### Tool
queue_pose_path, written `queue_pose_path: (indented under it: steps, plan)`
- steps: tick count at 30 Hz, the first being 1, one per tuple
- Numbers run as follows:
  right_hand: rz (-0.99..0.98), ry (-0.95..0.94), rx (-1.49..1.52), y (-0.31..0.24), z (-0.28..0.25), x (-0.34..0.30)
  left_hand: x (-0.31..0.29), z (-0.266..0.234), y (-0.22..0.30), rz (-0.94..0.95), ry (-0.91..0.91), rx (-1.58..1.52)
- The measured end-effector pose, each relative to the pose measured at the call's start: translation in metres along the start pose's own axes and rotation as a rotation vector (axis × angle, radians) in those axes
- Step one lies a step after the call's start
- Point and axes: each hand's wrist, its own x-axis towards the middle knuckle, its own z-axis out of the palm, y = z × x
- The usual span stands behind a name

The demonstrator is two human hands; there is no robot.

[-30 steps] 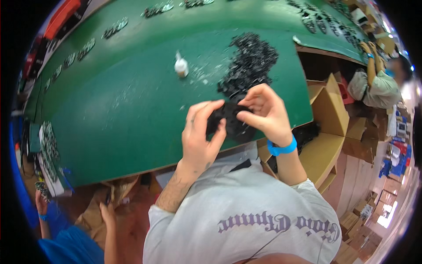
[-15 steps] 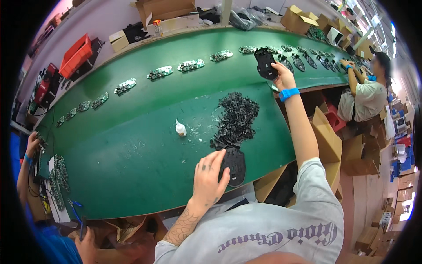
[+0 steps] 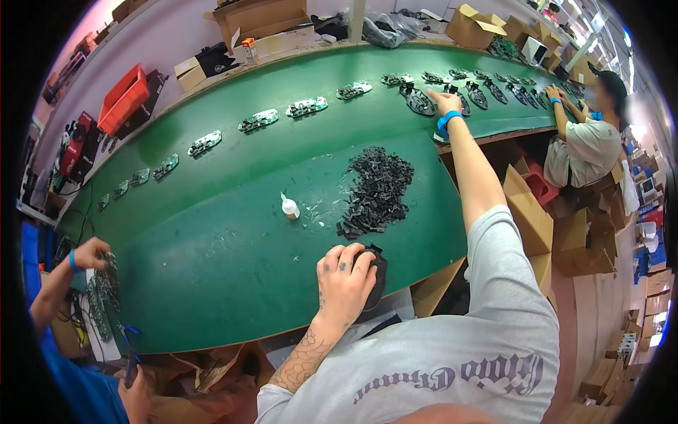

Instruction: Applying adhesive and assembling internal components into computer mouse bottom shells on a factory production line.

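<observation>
At the near edge of the green table, my left hand [image 3: 343, 277] is curled over a black plastic shell [image 3: 378, 280], gripping it; my fingers and palm cover much of it. My right arm reaches far out, and my right hand [image 3: 446, 104] has its fingers stretched out beside another black shell [image 3: 417, 100], which lies on the table at the head of a row of similar shells [image 3: 477, 96]. Between my hands is a heap of small black plastic parts [image 3: 378, 191]. Left of the heap stands a small white squeeze bottle [image 3: 289, 206].
Green circuit boards [image 3: 307, 107] lie in a curved line along the table. On the left, a co-worker's hand [image 3: 92, 253] is over a pile of boards [image 3: 103, 293]. Another person [image 3: 590, 134] works at far right. Open cardboard boxes [image 3: 528, 212] stand beside my right arm.
My right hand has set the black shell down on the table and let it go. My left hand has closed over the near shell. The left co-worker's hand has moved to the board pile.
</observation>
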Motion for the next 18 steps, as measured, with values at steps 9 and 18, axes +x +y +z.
queue_pose_path:
  steps: [9,18]
  plan:
    - [0.015,-0.483,0.748,-0.085,-0.043,-0.134,-0.009,-0.014,-0.013,-0.074,0.069,0.01]
    - [-1.047,-0.436,0.099,-0.102,-0.027,-0.312,-0.047,-0.081,-0.034,-0.39,0.377,-0.623]
